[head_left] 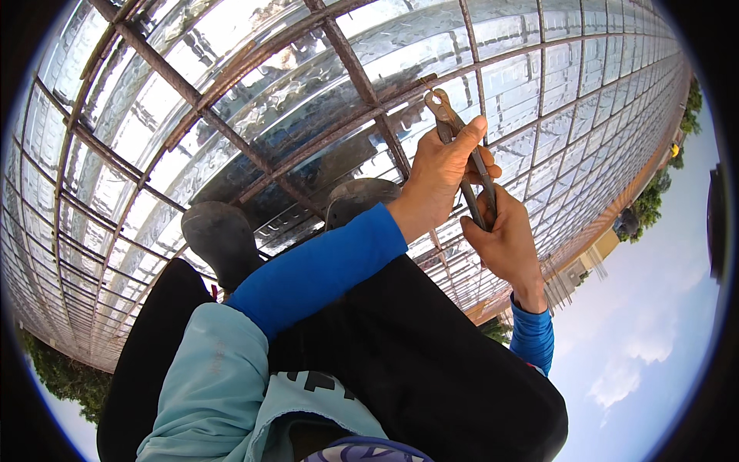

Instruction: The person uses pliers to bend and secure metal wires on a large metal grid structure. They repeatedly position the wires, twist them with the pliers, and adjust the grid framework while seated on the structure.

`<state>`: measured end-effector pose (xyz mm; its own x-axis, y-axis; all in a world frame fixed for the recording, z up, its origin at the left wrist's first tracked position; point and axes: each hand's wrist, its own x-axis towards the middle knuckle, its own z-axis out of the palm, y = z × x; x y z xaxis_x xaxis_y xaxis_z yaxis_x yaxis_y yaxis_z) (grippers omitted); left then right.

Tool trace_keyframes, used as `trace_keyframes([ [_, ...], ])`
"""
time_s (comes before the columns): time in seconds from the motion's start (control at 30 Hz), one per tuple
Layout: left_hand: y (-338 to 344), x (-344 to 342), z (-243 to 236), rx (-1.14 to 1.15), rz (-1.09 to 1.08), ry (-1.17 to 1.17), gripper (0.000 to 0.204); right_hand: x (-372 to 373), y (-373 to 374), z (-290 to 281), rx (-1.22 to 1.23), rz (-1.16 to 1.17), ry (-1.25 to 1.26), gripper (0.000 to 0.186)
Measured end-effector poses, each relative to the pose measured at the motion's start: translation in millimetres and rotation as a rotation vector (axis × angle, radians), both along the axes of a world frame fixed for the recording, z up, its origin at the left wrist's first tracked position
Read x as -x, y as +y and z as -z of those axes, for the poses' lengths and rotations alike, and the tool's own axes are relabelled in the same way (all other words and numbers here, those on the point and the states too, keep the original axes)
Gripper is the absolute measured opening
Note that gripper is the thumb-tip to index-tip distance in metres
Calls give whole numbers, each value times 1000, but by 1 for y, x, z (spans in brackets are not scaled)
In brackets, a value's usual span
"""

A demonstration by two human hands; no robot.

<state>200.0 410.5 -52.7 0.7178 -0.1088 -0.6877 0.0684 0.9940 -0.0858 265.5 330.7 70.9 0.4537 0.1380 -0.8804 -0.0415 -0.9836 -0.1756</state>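
Observation:
A pair of rusty end-cutting pincers points away from me, its rounded jaws at a crossing of the rebar grid. What looks like a thin tie wire shows by the jaws, too small to make out fully. My left hand is closed around the pincers just below the head, thumb laid along the handle. Lower down, the fingers of my right hand wrap the handle ends. Both forearms wear blue sleeves, and the left one crosses in front of my knees.
Shiny ribbed metal decking lies under the bars on all sides. My dark shoes rest among the rebar. Loose bar lengths overlap at the upper left. Far off to the right are trees and a yellow helmet.

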Motion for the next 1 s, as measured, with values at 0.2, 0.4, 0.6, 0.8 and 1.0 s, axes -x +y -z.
trace_keyframes([
  [0.2,-17,-47,-14,114,-193,186,40,-103,10,-5,41,-173,275,16],
  [0.4,-20,-64,-19,159,-312,265,36,-140,32,-2,84,-299,422,23],
  [0.6,-21,-75,-21,134,-330,332,35,-156,41,3,104,-353,474,34],
  [0.8,-20,-79,-24,155,-282,415,28,-147,-4,15,-77,-450,379,19],
  [1.0,-14,-64,-20,283,-232,424,21,-53,9,-23,27,-773,-219,24],
])
